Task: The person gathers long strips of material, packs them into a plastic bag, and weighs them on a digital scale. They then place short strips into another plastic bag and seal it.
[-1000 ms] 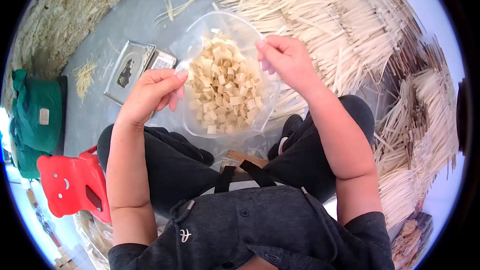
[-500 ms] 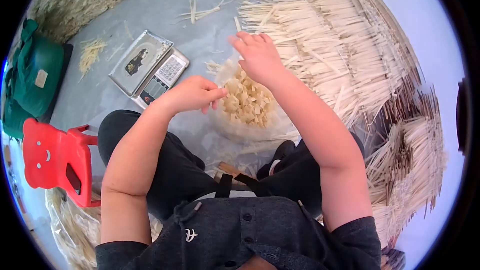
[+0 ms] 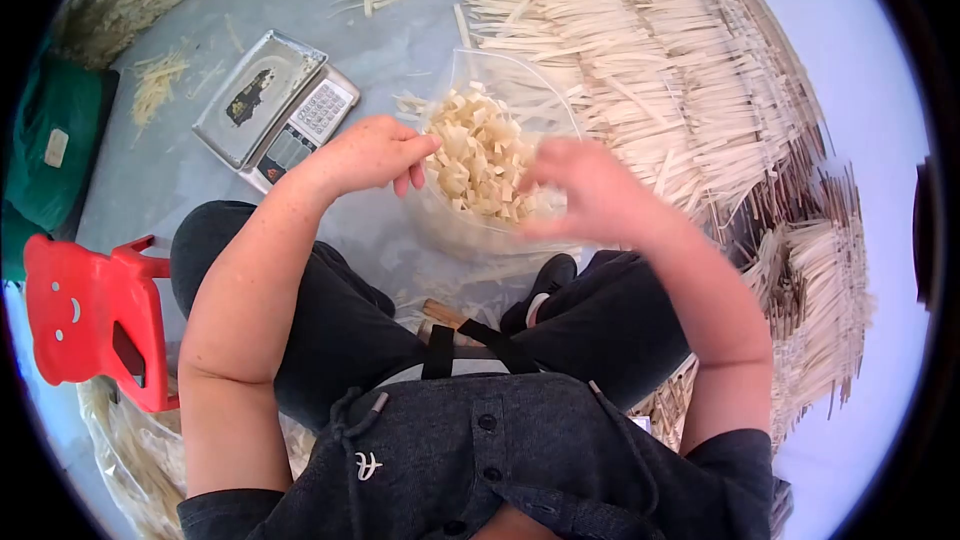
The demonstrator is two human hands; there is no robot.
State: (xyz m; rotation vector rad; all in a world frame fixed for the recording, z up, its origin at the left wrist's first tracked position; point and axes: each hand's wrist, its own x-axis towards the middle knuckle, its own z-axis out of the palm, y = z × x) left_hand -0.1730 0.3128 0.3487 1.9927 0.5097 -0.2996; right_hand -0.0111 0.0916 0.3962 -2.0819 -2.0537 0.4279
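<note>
A clear plastic bag [image 3: 455, 237] stands open on the floor between my legs, filled with small pale cut pieces [image 3: 480, 155]. My left hand [image 3: 385, 153] pinches the bag's left edge between thumb and fingers. Over the bag's right side is my right hand [image 3: 590, 190], blurred by motion, its fingers apart and curved beside the pieces. No object shows in it.
A digital scale [image 3: 320, 108] with a metal tray sits at the left. Long pale strips [image 3: 640, 80] are piled at the right. A red chair [image 3: 95, 315] holding a dark phone [image 3: 128, 353] and a green bag [image 3: 60, 140] are at the far left.
Both hands first held the bag's rim. My right hand let go, rose over the far side, then came down to the bag's right side. The bag's mouth now stands wider than half a second ago.
</note>
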